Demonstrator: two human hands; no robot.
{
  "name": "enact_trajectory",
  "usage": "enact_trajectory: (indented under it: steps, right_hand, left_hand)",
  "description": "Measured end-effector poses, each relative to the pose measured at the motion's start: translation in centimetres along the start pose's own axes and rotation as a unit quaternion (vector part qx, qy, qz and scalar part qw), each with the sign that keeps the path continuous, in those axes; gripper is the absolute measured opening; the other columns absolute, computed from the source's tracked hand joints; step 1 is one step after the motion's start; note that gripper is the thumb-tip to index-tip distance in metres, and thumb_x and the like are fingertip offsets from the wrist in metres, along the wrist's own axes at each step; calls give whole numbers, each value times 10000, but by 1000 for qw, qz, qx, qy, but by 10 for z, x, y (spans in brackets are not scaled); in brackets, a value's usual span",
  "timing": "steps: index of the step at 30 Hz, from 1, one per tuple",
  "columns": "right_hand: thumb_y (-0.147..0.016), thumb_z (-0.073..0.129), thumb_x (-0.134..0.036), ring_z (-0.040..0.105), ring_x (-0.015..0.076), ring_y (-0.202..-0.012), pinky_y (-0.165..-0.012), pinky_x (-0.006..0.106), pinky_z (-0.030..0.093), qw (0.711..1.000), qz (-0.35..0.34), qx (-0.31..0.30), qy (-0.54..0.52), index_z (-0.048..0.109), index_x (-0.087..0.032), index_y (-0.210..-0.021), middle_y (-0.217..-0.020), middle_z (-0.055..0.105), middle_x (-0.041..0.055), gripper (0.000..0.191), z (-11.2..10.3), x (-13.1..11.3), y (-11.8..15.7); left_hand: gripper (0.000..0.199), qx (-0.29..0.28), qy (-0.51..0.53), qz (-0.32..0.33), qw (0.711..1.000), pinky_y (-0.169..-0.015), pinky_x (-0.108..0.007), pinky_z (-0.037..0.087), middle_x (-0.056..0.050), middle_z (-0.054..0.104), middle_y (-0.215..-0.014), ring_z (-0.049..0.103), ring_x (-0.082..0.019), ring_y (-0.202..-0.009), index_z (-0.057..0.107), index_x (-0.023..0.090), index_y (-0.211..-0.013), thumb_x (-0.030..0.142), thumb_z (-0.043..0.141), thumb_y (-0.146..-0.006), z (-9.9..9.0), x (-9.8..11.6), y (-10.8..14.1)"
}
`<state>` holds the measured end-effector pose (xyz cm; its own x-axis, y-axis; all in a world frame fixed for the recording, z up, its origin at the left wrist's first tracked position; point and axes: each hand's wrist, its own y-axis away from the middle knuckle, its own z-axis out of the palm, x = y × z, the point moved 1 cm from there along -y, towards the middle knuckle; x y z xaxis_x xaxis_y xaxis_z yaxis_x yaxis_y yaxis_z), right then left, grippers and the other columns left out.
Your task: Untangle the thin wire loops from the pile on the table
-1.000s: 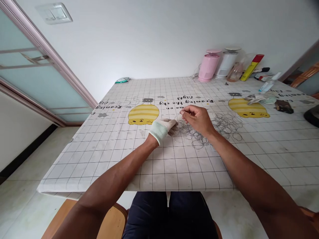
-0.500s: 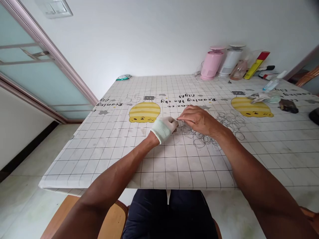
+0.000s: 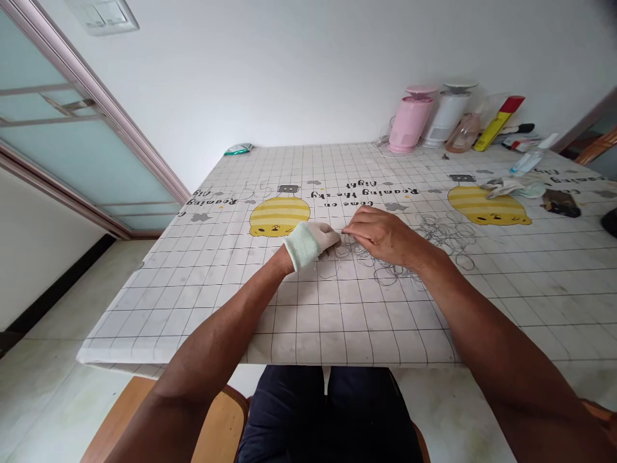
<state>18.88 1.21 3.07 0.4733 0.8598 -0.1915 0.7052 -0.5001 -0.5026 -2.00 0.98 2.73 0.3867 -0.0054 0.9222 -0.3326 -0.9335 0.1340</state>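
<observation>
A loose tangle of thin grey thread or wire (image 3: 446,236) lies in loops on the checked tablecloth, partly under my right hand. My bare right hand (image 3: 378,235) pinches at the tangle's left side, thumb and forefinger pressed together on a fine strand. Just left of those fingertips is my left hand (image 3: 315,241), in a white glove with a pale green cuff. Its fingers are drawn together and point right, with a few fine loops beneath and beside them. Exactly what the gloved fingertips grip is hidden.
At the back stand a pink cylinder (image 3: 411,122), a white one (image 3: 444,116), a clear bottle (image 3: 463,134) and a yellow-and-red box (image 3: 499,123). To the right lie a crumpled glove (image 3: 518,186), a small dark object (image 3: 562,202) and a squeeze bottle (image 3: 533,155). A green packet (image 3: 238,149) rests back left.
My left hand has shifted slightly left and turned, its fingers straighter than before, and more loops show below it. My right hand stays nearly in place, still pinching.
</observation>
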Motion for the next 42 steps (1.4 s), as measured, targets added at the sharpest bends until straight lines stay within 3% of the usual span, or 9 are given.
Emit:
enact_trajectory:
  steps: [5, 8, 12, 16, 21, 25, 33, 42]
  right_hand:
    - [-1052, 441, -142, 615, 275, -985, -782, 446, 562, 1000, -7, -9, 15, 785, -259, -1030, -919, 725, 77, 364, -1, -5, -1]
    - [-1038, 500, -170, 630, 279, -1001, -805, 455, 570, 1000, 7, 5, 5, 770, -241, -1110, -975, 731, 88, 288, -3, -2, -1]
    - [-976, 645, -231, 639, 304, -1107, -950, 514, 557, 997, 47, 62, -11, 720, -253, -1254, -1147, 730, 96, 289, -14, 7, 3]
    - [-975, 634, -217, 642, 295, -1141, -1027, 520, 527, 990, 70, 124, -20, 698, -261, -1275, -1183, 721, 84, 310, -24, 11, 7]
    - [-996, 617, -233, 628, 293, -1139, -1002, 513, 528, 995, 39, 93, 8, 709, -259, -1244, -1176, 718, 90, 266, -12, 11, 3]
    - [-1050, 520, -205, 652, 273, -1024, -922, 491, 532, 996, 14, 78, 31, 761, -248, -1141, -1044, 754, 83, 261, -3, 13, 1]
    - [-1069, 523, -268, 643, 246, -890, -770, 420, 529, 998, 22, 65, 5, 807, -307, -1119, -892, 746, 56, 291, -14, 6, 2]
    - [-1063, 542, -285, 630, 246, -870, -715, 400, 517, 998, 32, 50, -4, 820, -297, -1065, -848, 731, 52, 278, -12, 8, 4]
  left_hand:
    - [169, 9, 8, 5, 1000, -523, -237, 440, -39, 662, -652, 556, -109, -534, 677, 163, -721, 229, 605, -859, 0, 2, 3]
    - [183, 27, 19, 10, 999, -526, -238, 438, -40, 665, -644, 565, -110, -528, 667, 166, -728, 231, 583, -877, 1, 2, 1]
    - [191, 32, 28, 24, 999, -553, -237, 466, -42, 682, -653, 600, -119, -549, 673, 167, -754, 244, 563, -890, -1, 0, -4]
    - [190, 20, 39, 42, 998, -577, -232, 490, -43, 711, -678, 619, -115, -553, 685, 160, -796, 227, 541, -899, -2, -4, -7]
    - [179, -8, 75, 59, 995, -597, -235, 520, -50, 733, -709, 643, -118, -576, 689, 148, -836, 201, 533, -908, 2, -11, -11]
    - [180, -38, 107, 59, 992, -594, -243, 527, -63, 738, -736, 651, -119, -578, 679, 136, -853, 171, 517, -922, 4, -16, -15]
    - [169, -66, 130, 41, 988, -579, -240, 500, -54, 705, -701, 618, -106, -540, 669, 131, -864, 179, 526, -940, 0, -21, -17]
    - [146, -77, 90, 53, 992, -553, -229, 466, -19, 661, -654, 576, -96, -532, 664, 150, -826, 198, 564, -922, 0, -22, -14]
